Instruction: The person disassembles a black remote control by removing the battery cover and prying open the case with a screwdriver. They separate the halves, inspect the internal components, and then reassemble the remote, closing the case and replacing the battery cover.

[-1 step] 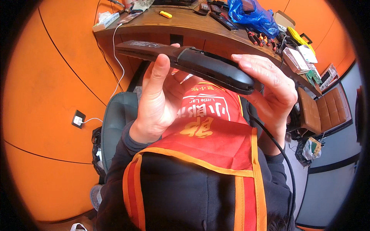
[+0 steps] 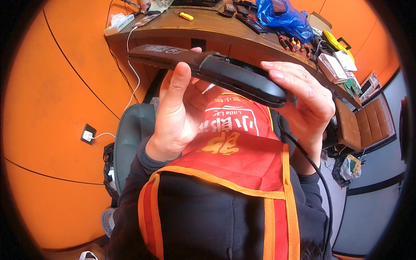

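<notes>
A long black handheld device [image 2: 234, 77] is raised in front of my chest, tilted so its rounded end lies lower right. Its flat, wider end has pale print and points left. A long recess runs along the top of the rounded part, with a small coil spring showing in it. My left hand [image 2: 180, 108] supports the middle, thumb on the near side and a fingertip showing behind. My right hand [image 2: 305, 93] holds the rounded end, with fingertips at the recess's edge; its thumb is mostly hidden. A red apron [image 2: 247, 164] with orange trim lies below the device.
Beyond my hands stands a wooden desk [image 2: 151, 34] with a yellow-handled screwdriver [image 2: 186, 16], a blue plastic bag [image 2: 288, 21] and several pliers [image 2: 286, 43]. A black cable [image 2: 310, 160] hangs by my right arm. A brown chair [image 2: 362, 123] stands at right.
The device's flat end has shifted very slightly left and up, and its rounded end slightly down. Both hands keep their hold.
</notes>
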A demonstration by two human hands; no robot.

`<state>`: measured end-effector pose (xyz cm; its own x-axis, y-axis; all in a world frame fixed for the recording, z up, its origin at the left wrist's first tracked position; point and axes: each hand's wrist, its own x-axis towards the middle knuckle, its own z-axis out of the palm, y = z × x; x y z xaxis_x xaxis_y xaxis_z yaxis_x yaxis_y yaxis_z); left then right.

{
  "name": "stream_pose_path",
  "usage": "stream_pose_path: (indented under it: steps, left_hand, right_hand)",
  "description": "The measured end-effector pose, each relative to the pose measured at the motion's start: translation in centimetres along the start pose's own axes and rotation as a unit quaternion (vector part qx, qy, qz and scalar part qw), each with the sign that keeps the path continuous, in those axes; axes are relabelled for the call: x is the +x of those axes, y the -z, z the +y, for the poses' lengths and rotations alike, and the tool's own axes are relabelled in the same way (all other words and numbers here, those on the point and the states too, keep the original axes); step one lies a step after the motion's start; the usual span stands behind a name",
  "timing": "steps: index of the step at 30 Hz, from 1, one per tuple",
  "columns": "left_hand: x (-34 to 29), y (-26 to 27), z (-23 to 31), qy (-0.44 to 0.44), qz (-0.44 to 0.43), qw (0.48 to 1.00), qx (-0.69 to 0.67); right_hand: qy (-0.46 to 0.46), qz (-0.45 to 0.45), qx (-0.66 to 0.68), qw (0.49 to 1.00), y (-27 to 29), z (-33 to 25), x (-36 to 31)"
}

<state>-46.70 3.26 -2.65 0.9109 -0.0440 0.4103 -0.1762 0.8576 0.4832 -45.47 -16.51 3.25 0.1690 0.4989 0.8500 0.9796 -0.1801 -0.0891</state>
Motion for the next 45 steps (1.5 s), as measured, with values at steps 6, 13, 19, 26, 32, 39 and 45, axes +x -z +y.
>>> stream_pose_path:
  steps: [6, 13, 19, 26, 32, 39, 45]
  left_hand:
    - [0.2, -0.2, 0.0, -0.120, -0.123, 0.985, 0.011]
    - [-0.1, -0.3, 2.0, -0.263, -0.300, 0.885, 0.241]
    - [-1.7, -0.5, 4.5, -0.252, -0.381, 0.821, 0.342]
    - [-3.3, -1.1, 5.1, -0.158, -0.369, 0.870, 0.286]
    - [-5.1, -0.8, 4.5, -0.125, -0.271, 0.921, 0.251]
    - [-3.6, -0.5, 2.9, -0.159, -0.241, 0.933, 0.213]
    - [-0.7, -0.7, 0.9, -0.198, -0.261, 0.939, 0.106]
  right_hand:
    - [-0.015, 0.017, 0.077, 0.997, 0.3, -0.1, -0.3]
    - [-0.100, 0.014, 0.260, 0.960, 0.0, -0.4, -0.8]
    - [-0.088, -0.016, 0.197, 0.976, 0.1, -0.1, -0.5]
    - [-0.082, -0.014, 0.215, 0.973, -0.3, 0.0, -0.5]
    - [-0.076, -0.011, 0.196, 0.978, -0.3, 0.0, -0.6]
    - [-0.061, -0.010, 0.192, 0.979, -0.2, 0.1, -0.5]
    - [-0.069, -0.028, 0.179, 0.981, 0.1, -0.1, -0.7]
